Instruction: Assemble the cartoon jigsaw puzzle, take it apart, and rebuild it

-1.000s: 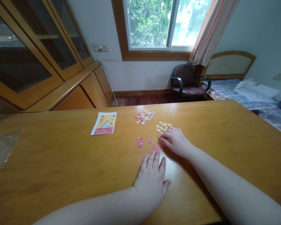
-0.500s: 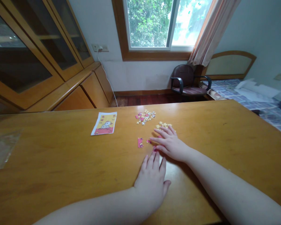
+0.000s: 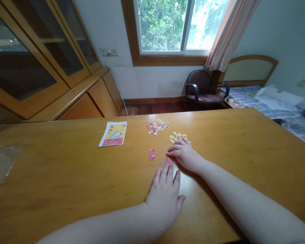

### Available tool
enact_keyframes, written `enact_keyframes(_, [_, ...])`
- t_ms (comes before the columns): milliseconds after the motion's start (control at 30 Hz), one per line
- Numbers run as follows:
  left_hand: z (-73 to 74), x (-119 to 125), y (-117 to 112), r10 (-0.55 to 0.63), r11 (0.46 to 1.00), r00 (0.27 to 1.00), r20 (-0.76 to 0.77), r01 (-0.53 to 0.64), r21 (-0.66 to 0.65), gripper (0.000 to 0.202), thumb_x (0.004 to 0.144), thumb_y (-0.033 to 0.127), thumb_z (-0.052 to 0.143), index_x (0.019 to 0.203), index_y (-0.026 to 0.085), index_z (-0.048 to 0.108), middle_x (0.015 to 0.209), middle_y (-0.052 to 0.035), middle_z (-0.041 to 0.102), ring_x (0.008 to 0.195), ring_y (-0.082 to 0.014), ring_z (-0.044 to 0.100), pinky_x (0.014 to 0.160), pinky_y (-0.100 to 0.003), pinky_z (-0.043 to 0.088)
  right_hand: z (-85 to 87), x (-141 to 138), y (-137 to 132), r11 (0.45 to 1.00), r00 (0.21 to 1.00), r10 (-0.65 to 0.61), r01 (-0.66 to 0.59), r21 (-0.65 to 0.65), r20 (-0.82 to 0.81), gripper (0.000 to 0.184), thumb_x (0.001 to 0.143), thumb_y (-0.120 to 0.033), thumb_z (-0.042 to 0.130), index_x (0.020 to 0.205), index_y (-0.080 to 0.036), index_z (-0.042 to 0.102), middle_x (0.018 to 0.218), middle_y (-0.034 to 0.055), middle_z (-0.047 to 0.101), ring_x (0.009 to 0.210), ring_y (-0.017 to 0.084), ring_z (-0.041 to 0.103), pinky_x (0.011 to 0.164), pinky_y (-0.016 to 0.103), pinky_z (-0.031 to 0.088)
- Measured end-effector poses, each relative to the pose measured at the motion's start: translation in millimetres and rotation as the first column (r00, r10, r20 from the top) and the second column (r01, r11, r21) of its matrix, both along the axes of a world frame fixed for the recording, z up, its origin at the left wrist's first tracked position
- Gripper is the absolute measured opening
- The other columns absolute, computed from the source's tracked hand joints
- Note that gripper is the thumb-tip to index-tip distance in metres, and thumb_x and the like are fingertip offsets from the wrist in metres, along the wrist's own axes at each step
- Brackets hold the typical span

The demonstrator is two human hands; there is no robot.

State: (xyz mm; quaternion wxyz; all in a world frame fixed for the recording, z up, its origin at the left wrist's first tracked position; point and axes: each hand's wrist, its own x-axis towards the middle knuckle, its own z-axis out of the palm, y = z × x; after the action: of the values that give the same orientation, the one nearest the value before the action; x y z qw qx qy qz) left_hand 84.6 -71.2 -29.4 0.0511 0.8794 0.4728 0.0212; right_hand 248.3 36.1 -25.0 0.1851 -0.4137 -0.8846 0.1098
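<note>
My left hand (image 3: pixel 165 195) lies flat on the table with its fingers stretched. Its fingertips touch a pink puzzle piece (image 3: pixel 168 160). Just beyond and to the right, my right hand (image 3: pixel 186 156) has its fingers bent and drawn together around a small puzzle piece, mostly hidden beneath them. Some pink shows under that hand's thumb. Left of both hands lies a small joined pink section of puzzle (image 3: pixel 151 155). A pile of yellowish pieces (image 3: pixel 176 136) sits right behind my right hand.
Farther back is a mixed pile of pink, white and yellow pieces (image 3: pixel 158 126). A picture sheet (image 3: pixel 114 134) lies to its left. Clear plastic (image 3: pixel 5 162) rests at the table's left side. Beyond the table stand a cabinet (image 3: pixel 66 98), an armchair (image 3: pixel 203 86) and a bed (image 3: pixel 295 118).
My right hand's fingers have curled in and drawn back to the right, and the small piece beneath its index finger has left its spot. My left hand has stayed in place.
</note>
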Motion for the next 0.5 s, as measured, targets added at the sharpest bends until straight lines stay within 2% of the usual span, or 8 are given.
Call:
enact_keyframes(133, [1.8, 0.3, 0.7, -0.001, 1.000, 1.000, -0.004, 0.001, -0.002, 0.067, 0.091, 0.055, 0.034, 0.143, 0.013, 0.041, 0.151, -0.0210, 0.032, 0.141, -0.0343, 0.027, 0.111, -0.055, 0.027, -3.4, -0.4, 1.6, 0.998, 0.999, -0.037, 0.038, 0.047, -0.013, 0.019, 0.090, -0.025, 0.058, 0.095, -0.030, 0.075, 0.090, 0.0028, 0.071, 0.091, 0.019, 0.055, 0.102, 0.044, 0.028])
enact_keyframes(333, [-0.4, -0.5, -1.2, 0.007, 1.000, 1.000, -0.001, -0.007, 0.004, 0.066, 0.091, 0.054, 0.036, 0.143, 0.014, 0.041, 0.152, -0.0194, 0.032, 0.140, -0.0337, 0.028, 0.112, -0.054, 0.027, -3.3, -0.1, 2.8, 0.993, 0.995, -0.099, 0.099, 0.059, -0.004, 0.014, 0.088, -0.032, 0.062, 0.088, -0.026, 0.075, 0.089, 0.0049, 0.069, 0.091, 0.020, 0.053, 0.097, 0.041, 0.030])
enact_keyframes(500, [-2.4, -1.9, -1.7, 0.007, 1.000, 1.000, 0.013, -0.007, 0.009, 0.065, 0.090, 0.054, 0.037, 0.143, 0.015, 0.041, 0.152, -0.0189, 0.031, 0.141, -0.0335, 0.027, 0.112, -0.054, 0.027, -1.5, -2.0, 1.8, 0.990, 0.991, -0.130, 0.129, 0.054, 0.013, 0.009, 0.085, -0.029, 0.065, 0.083, -0.023, 0.071, 0.089, 0.0051, 0.068, 0.092, 0.021, 0.054, 0.097, 0.040, 0.031])
